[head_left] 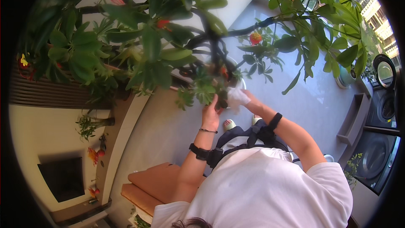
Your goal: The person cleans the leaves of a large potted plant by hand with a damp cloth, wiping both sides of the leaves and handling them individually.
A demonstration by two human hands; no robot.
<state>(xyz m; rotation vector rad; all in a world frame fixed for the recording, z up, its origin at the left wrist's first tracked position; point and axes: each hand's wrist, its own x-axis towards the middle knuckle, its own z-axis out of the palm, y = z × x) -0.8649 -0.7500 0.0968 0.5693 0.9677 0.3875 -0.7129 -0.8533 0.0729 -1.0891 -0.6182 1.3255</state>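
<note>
A tall umbrella plant (211, 46) with dark twisted branches and glossy green leaves spreads in front of me. My left hand (211, 113) is raised at its lower leaves (202, 90), fingers closed around a leaf and partly hidden by the foliage. Just to the right, my right hand (252, 102) grips a crumpled white tissue (237, 97) close to the same leaves. Part of a white pot (243, 85) shows behind the tissue. Red ornaments (255, 38) hang among the branches.
Branches reach wide overhead on both sides. At right stand a long grey planter box (353, 118) and dark front-loading machines (375, 156). A brown cushioned seat (156, 181) is by my left elbow. To the left are a dark screen (62, 178) and a small plant (90, 124).
</note>
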